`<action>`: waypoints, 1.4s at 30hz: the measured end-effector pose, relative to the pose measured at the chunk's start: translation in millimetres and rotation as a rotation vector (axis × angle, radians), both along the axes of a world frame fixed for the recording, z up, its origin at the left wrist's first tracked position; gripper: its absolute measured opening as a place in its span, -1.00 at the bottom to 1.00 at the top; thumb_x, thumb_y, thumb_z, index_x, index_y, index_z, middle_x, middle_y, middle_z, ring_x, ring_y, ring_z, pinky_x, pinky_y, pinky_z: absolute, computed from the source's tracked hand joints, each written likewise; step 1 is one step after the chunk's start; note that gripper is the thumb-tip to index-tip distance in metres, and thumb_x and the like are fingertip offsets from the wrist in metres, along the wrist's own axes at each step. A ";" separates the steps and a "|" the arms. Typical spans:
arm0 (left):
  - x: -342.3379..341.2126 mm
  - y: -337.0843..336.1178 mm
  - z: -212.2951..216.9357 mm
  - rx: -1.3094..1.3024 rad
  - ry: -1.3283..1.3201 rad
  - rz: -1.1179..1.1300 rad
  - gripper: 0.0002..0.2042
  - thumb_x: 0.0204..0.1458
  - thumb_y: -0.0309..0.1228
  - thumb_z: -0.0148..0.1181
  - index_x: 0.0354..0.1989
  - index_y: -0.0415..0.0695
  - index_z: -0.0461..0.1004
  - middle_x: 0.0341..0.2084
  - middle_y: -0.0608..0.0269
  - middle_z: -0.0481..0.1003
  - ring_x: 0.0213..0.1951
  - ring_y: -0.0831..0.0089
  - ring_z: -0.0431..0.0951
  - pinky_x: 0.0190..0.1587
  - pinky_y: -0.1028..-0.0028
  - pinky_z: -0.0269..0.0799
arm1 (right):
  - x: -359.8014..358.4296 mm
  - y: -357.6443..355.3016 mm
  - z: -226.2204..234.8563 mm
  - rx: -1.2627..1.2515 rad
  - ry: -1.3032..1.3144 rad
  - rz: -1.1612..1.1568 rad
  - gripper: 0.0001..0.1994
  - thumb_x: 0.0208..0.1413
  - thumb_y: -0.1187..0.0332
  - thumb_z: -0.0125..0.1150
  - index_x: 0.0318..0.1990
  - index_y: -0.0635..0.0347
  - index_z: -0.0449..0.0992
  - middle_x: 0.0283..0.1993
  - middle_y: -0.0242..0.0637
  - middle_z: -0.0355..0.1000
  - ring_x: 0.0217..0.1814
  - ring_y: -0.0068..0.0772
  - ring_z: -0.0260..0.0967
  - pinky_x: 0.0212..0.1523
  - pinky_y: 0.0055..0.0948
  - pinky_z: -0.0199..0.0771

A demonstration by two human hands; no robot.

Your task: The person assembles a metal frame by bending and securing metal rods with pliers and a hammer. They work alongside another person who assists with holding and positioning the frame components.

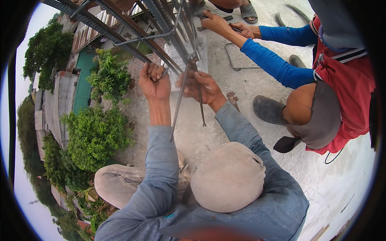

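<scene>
Clearly your left hand (155,82) is balled into a tight fist on a thin bar of the rebar cage (161,28), right where the cage's long ribbed bars run up and away from you. Your right hand (202,87) is curled shut around two thin rods (177,116) that hang down from the same joint; whether it also holds a tool, I cannot tell.

Steel like this likely feels stiff, heavy and rough, with rust for grip, while the rods probably flex and spring at their free ends. Grip them close to the joint, not at the tips.

A co-worker's hands (225,26) work on the cage just beyond yours, blue sleeves crossing the floor (257,80). A bent stirrup (237,60) lies there, near that person's shoe (269,109). Shrubs (96,136) stand at your left.
</scene>
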State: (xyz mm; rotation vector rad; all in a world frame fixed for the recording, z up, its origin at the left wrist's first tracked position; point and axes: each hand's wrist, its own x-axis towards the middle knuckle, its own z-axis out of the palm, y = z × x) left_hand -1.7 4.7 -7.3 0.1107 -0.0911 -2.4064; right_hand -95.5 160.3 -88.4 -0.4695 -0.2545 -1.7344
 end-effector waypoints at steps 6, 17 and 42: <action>0.4 -0.1 -0.7 -0.025 0.025 -0.001 -0.68 0.30 -0.56 0.03 -0.49 -0.04 0.11 -0.63 0.43 -0.02 -0.61 0.56 -0.05 -0.48 0.46 0.03 | 6.6 -13.0 7.3 -0.047 -0.155 -0.042 -0.49 0.48 0.18 -0.02 0.32 0.51 0.27 0.14 0.21 0.46 0.07 -0.04 0.59 0.14 -0.06 0.68; -0.6 2.0 0.2 -0.055 -0.018 0.036 -0.73 0.33 -0.51 0.00 -0.46 -0.05 0.16 -0.64 0.46 0.03 -0.62 0.61 -0.01 -0.51 0.51 0.06 | 24.4 -12.4 36.9 -0.082 -0.322 0.066 -0.56 0.51 0.01 -0.16 0.16 0.20 0.42 -0.15 -0.21 0.47 0.02 -0.10 0.54 0.10 0.06 0.65; -1.4 1.8 1.4 -0.036 -0.048 0.039 -0.68 0.29 -0.56 0.03 -0.50 -0.03 0.12 -0.65 0.47 -0.02 -0.62 0.57 -0.04 -0.48 0.48 0.03 | -5.7 10.2 32.0 0.193 -0.083 0.078 -0.55 0.53 0.02 -0.19 0.15 0.27 0.37 -0.36 -0.30 0.37 -0.29 -0.23 0.52 -0.22 -0.25 0.75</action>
